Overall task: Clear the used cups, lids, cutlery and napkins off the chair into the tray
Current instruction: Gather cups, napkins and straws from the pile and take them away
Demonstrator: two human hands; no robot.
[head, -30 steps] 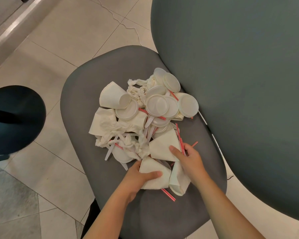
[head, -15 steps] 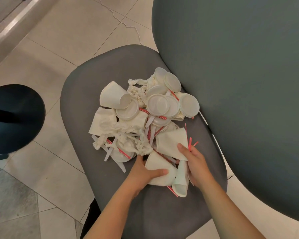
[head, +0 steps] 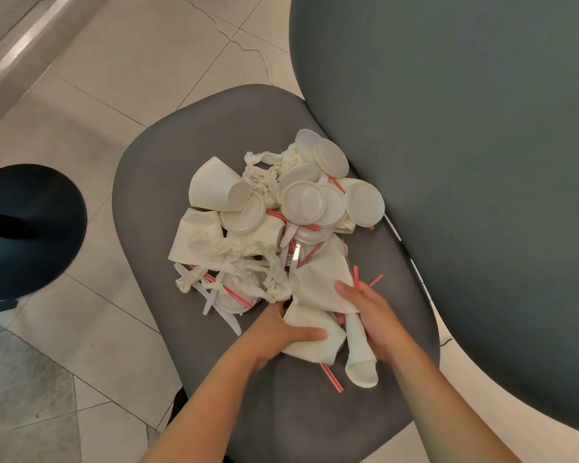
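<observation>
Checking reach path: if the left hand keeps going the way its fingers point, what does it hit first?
The left hand points up-right, already gripping a flattened cup. Just beyond, probably the crumpled napkin; depth is unclear.

A grey chair seat (head: pixel 168 202) carries heaped cups (head: pixel 214 188), lids (head: pixel 365 198), napkins (head: pixel 214 242), straws (head: pixel 331 377).

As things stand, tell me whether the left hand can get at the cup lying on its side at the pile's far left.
Probably yes: the cup on its side lies uncovered, but the left hand already grips a flattened cup.
</observation>
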